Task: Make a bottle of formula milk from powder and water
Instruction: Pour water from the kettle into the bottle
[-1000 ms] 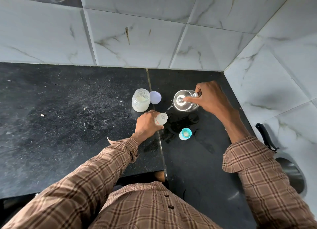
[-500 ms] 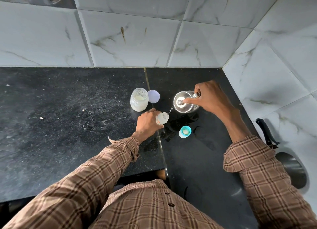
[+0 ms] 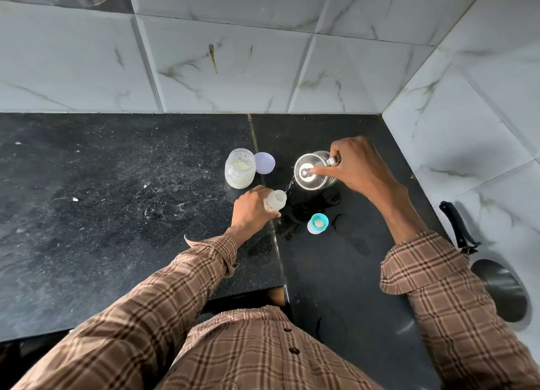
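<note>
The left hand [image 3: 251, 207] grips the baby bottle [image 3: 274, 201] upright on the tabletop [image 3: 117, 214], its open mouth just left of and under the spout of the steel kettle [image 3: 311, 172], which the right hand [image 3: 355, 164] holds tilted, pouring a thin stream of water.

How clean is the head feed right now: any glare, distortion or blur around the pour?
Head view: wide-angle bending curves the wall tiles and counter edges; soft glare on the steel kettle lid and the wet patch beside it; the water stream into the bottle is thin and faint; left hand and right hand are sharp; the pan at the right edge sits in shadow.
</note>
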